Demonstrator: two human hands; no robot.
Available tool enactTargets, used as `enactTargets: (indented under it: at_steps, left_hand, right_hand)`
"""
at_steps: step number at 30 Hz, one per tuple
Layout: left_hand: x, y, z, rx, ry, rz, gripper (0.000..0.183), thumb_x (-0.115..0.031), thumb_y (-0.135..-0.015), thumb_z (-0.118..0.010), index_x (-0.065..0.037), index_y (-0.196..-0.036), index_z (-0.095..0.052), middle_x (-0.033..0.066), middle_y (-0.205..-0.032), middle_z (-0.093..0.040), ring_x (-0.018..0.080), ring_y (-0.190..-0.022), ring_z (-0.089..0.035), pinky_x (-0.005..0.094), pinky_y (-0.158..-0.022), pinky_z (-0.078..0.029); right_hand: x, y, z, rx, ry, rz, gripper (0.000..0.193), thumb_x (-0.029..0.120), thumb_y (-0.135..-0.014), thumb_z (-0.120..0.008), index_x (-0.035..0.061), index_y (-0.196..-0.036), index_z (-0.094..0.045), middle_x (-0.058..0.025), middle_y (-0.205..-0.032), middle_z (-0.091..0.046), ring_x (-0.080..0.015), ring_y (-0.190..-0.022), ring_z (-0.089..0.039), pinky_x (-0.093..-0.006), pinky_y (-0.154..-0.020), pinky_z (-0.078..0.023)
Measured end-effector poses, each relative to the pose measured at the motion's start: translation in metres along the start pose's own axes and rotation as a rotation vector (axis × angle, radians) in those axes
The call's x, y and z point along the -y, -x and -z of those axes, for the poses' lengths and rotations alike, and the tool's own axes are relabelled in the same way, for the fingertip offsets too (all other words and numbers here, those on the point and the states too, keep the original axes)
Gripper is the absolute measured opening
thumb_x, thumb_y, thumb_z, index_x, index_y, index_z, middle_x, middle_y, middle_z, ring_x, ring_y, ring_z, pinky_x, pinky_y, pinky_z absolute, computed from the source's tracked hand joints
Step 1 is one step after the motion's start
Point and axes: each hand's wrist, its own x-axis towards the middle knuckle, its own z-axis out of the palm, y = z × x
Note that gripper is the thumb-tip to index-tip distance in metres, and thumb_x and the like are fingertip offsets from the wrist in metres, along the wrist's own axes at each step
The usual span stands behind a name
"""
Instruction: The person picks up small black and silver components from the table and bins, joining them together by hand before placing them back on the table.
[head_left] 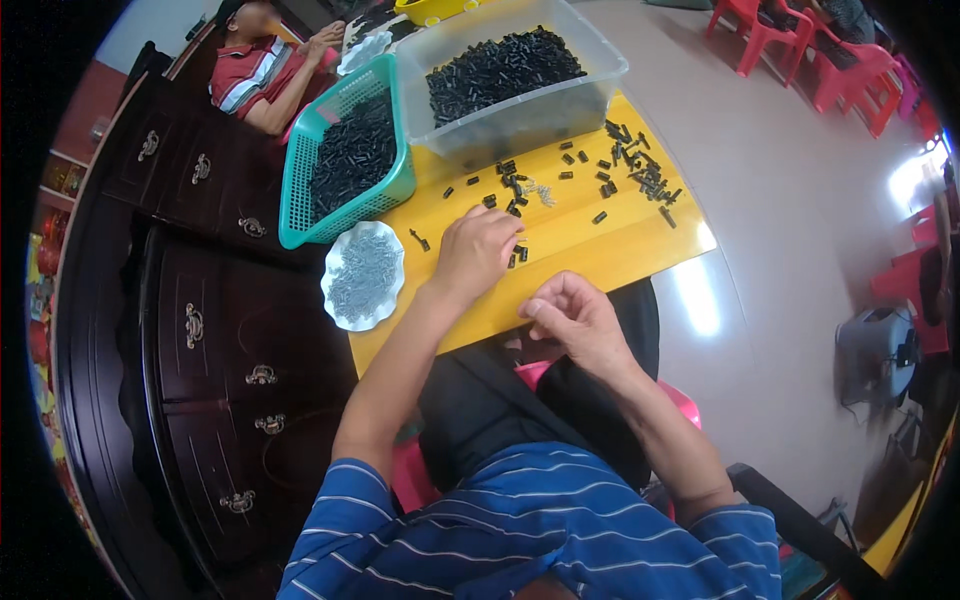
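Observation:
My left hand (478,252) is low over the yellow tabletop (600,250), its fingers bent together beside a few small black cylindrical parts (519,255). The back of that hand hides whatever is under the fingertips. Closer to me, above the table's front edge, my right hand (577,318) is curled with thumb and forefinger pinched. Anything in that pinch is too small to make out. Beyond my left hand is a small heap of pale metal bits (540,193), with black parts around it. A white scalloped dish (340,318) of small silvery pieces stands left of my left forearm.
A green basket (290,215) and a translucent bin (500,140), both filled with black parts, stand at the back. More black parts (650,180) lie scattered at the right. Dark drawers (200,265) flank the left side. Another person (262,75) sits beyond the basket.

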Motion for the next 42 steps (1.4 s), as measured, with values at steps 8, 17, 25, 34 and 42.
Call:
enactTargets:
  at_steps: [8, 17, 25, 34, 42]
  left_hand:
    - [0.001, -0.024, -0.005, 0.207, -0.058, -0.039, 0.012, -0.012, -0.081, -0.073, -0.008, -0.092, -0.072, 0.0073, -0.087, -0.072, 0.0305, -0.085, -0.065, 0.0435, -0.074, -0.054]
    - [0.005, -0.031, -0.010, 0.336, -0.081, -0.087, 0.016, -0.011, -0.081, -0.070, -0.009, -0.097, -0.071, 0.0065, -0.089, -0.072, 0.0296, -0.087, -0.065, 0.0436, -0.075, -0.053]
    - [0.005, -0.033, -0.008, 0.282, -0.062, -0.085, 0.031, -0.005, -0.083, -0.066, -0.011, -0.113, -0.070, 0.0078, -0.097, -0.073, 0.0311, -0.093, -0.066, 0.0445, -0.080, -0.054]
    - [0.023, -0.030, 0.008, 0.132, 0.095, -0.045, 0.020, -0.007, -0.084, -0.068, -0.009, -0.104, -0.073, 0.0108, -0.094, -0.073, 0.0309, -0.091, -0.068, 0.0429, -0.080, -0.055]
    - [0.019, -0.026, 0.010, 0.188, 0.060, 0.024, 0.014, -0.011, -0.083, -0.070, -0.008, -0.096, -0.072, 0.0099, -0.085, -0.072, 0.0301, -0.081, -0.068, 0.0424, -0.075, -0.054]
  right_hand:
    - [-0.016, -0.003, 0.000, 0.034, 0.067, 0.129, 0.010, 0.009, -0.097, -0.070, 0.0020, -0.100, -0.063, 0.0020, -0.083, -0.064, -0.0043, -0.069, -0.058, -0.0210, -0.062, -0.048]
    - [-0.010, -0.002, 0.003, 0.032, 0.079, 0.086, 0.011, 0.010, -0.098, -0.069, 0.0017, -0.103, -0.065, 0.0016, -0.086, -0.065, -0.0043, -0.071, -0.057, -0.0212, -0.063, -0.048]
    - [0.013, 0.001, 0.007, -0.003, -0.218, -0.140, 0.019, 0.024, -0.102, -0.065, 0.0104, -0.115, -0.063, 0.0005, -0.100, -0.071, -0.0054, -0.078, -0.060, -0.0237, -0.065, -0.050]
    - [0.005, -0.003, 0.009, 0.012, -0.241, -0.136, 0.019, 0.024, -0.101, -0.067, 0.0109, -0.114, -0.063, 0.0007, -0.100, -0.072, -0.0049, -0.076, -0.060, -0.0231, -0.066, -0.051]
    - [0.004, -0.002, 0.007, 0.037, -0.240, -0.122, 0.016, 0.021, -0.102, -0.065, 0.0102, -0.114, -0.063, 0.0004, -0.100, -0.072, -0.0047, -0.077, -0.060, -0.0200, -0.065, -0.048]
